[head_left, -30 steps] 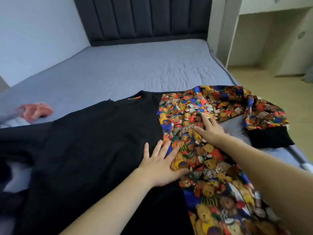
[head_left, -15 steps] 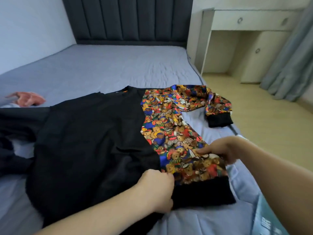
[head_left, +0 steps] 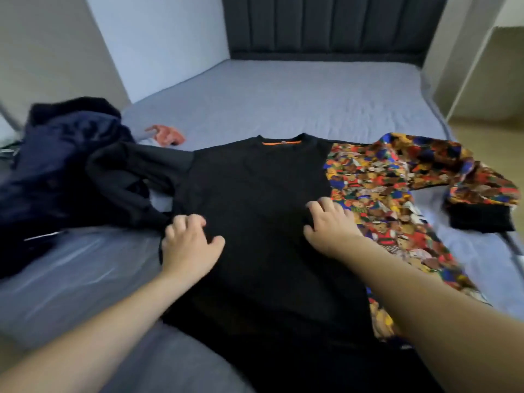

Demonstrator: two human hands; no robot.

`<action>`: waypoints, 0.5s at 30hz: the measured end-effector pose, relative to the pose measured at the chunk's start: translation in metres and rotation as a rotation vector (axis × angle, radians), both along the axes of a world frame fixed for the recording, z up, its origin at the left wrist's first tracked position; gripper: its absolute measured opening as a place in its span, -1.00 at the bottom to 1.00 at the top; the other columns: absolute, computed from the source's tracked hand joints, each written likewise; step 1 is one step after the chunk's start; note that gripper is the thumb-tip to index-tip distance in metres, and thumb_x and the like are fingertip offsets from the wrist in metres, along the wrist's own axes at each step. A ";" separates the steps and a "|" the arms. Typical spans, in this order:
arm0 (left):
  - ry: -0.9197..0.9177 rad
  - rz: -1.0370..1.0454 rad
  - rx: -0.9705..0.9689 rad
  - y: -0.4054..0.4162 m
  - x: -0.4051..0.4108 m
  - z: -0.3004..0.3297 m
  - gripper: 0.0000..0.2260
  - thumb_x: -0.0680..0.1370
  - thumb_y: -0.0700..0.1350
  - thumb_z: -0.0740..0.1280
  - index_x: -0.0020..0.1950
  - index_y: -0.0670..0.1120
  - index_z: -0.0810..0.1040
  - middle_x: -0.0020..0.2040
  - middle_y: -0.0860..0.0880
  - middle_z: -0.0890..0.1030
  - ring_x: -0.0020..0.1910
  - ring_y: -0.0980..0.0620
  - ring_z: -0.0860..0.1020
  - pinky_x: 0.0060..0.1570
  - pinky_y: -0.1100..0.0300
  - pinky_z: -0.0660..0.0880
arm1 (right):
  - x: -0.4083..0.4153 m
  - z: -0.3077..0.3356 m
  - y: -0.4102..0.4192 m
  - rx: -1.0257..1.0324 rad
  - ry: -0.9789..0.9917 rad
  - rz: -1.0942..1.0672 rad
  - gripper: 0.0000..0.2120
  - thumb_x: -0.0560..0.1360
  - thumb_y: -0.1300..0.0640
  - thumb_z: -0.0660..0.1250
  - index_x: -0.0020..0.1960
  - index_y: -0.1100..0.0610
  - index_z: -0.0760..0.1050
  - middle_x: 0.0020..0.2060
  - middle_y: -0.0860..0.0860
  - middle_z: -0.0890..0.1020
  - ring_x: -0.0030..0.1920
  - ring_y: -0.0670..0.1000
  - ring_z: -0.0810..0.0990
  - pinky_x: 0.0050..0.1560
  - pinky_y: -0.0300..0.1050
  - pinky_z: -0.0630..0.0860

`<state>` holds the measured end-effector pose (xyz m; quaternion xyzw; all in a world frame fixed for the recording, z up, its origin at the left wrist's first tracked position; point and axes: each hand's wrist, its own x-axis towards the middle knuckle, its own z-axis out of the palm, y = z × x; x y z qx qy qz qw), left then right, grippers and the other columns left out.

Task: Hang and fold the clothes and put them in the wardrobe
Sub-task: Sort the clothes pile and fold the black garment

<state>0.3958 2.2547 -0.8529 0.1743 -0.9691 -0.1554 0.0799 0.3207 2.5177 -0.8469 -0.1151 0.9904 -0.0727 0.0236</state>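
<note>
A sweater lies flat on the bed, neck away from me; its body (head_left: 255, 194) is black with an orange neck label. Its right side and sleeve (head_left: 382, 188) are a colourful teddy-bear print, and the black cuff (head_left: 479, 219) is bent toward me. My left hand (head_left: 190, 245) rests on the sweater's left edge with the fingers bent and the thumb apart. My right hand (head_left: 329, 222) lies palm down where the black body meets the print. Neither hand holds anything. The sweater's left sleeve runs under a dark pile.
A heap of dark navy and black clothes (head_left: 65, 165) sits at the left of the bed. Behind it is a small pink item (head_left: 167, 134). The grey-blue sheet (head_left: 283, 103) stretches to a dark padded headboard (head_left: 326, 24). The bed's right edge (head_left: 513, 245) drops to a wooden floor.
Both hands let go of the sweater's hem and moved up onto its body. The view swung left, and the dark clothes heap came into sight.
</note>
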 end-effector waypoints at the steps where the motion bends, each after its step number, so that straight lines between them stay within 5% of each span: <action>1: 0.003 0.217 0.232 -0.019 0.005 -0.008 -0.52 0.46 0.13 0.34 0.29 -0.06 0.40 0.30 -0.12 0.38 0.27 -0.20 0.37 0.24 -0.06 0.35 | 0.004 -0.008 -0.023 -0.043 -0.053 0.053 -0.46 0.58 -0.13 0.13 0.50 -0.01 0.13 0.47 0.06 0.19 0.47 0.14 0.18 0.45 0.19 0.10; 4: -0.011 0.606 0.751 -0.042 0.025 -0.023 -0.40 0.37 0.16 0.35 0.28 -0.16 0.37 0.28 -0.18 0.40 0.20 -0.22 0.44 0.18 -0.14 0.46 | 0.022 -0.036 -0.062 -0.024 -0.179 0.095 -0.43 0.62 -0.20 -0.04 0.57 -0.08 -0.07 0.56 -0.03 -0.05 0.56 0.06 -0.12 0.48 0.24 -0.21; 6: 0.027 0.664 1.015 -0.044 0.036 -0.019 -0.42 0.32 0.12 0.37 0.24 -0.17 0.43 0.20 -0.17 0.51 0.08 -0.20 0.53 0.05 -0.10 0.56 | 0.031 -0.046 -0.066 0.030 -0.198 0.074 -0.43 0.62 -0.23 -0.14 0.57 -0.11 -0.16 0.57 -0.05 -0.16 0.55 0.04 -0.23 0.47 0.25 -0.29; 9: -0.032 0.358 1.651 -0.040 0.041 -0.011 -0.63 0.41 -0.05 0.36 0.17 -0.14 0.62 0.04 -0.13 0.70 -0.07 -0.12 0.68 -0.14 0.11 0.59 | 0.029 -0.047 -0.063 0.071 -0.172 0.041 -0.42 0.60 -0.26 -0.16 0.57 -0.14 -0.19 0.57 -0.06 -0.18 0.55 0.02 -0.24 0.48 0.23 -0.28; 10: -0.114 0.176 1.717 -0.037 0.046 -0.007 -0.65 0.42 -0.06 0.37 0.18 -0.12 0.64 0.09 -0.11 0.69 0.00 -0.09 0.68 -0.09 0.13 0.58 | 0.028 -0.048 -0.063 0.091 -0.172 0.034 -0.42 0.60 -0.27 -0.17 0.56 -0.15 -0.20 0.57 -0.06 -0.18 0.55 0.02 -0.24 0.48 0.22 -0.28; 13: -0.379 -0.343 1.414 -0.027 0.061 -0.003 -0.50 0.35 0.04 0.47 0.24 -0.16 0.61 0.20 -0.13 0.64 0.20 -0.10 0.61 0.19 0.02 0.53 | 0.032 -0.048 -0.066 0.128 -0.195 -0.017 -0.41 0.60 -0.28 -0.17 0.56 -0.16 -0.22 0.57 -0.06 -0.18 0.55 0.03 -0.24 0.48 0.21 -0.26; 15: -0.366 -0.542 1.131 -0.021 0.073 0.001 -0.43 0.31 0.09 0.50 0.23 -0.18 0.60 0.23 -0.14 0.62 0.25 -0.14 0.56 0.34 -0.05 0.43 | 0.039 -0.044 -0.067 0.141 -0.227 -0.067 -0.41 0.60 -0.27 -0.16 0.56 -0.14 -0.23 0.57 -0.05 -0.18 0.55 0.04 -0.23 0.49 0.22 -0.25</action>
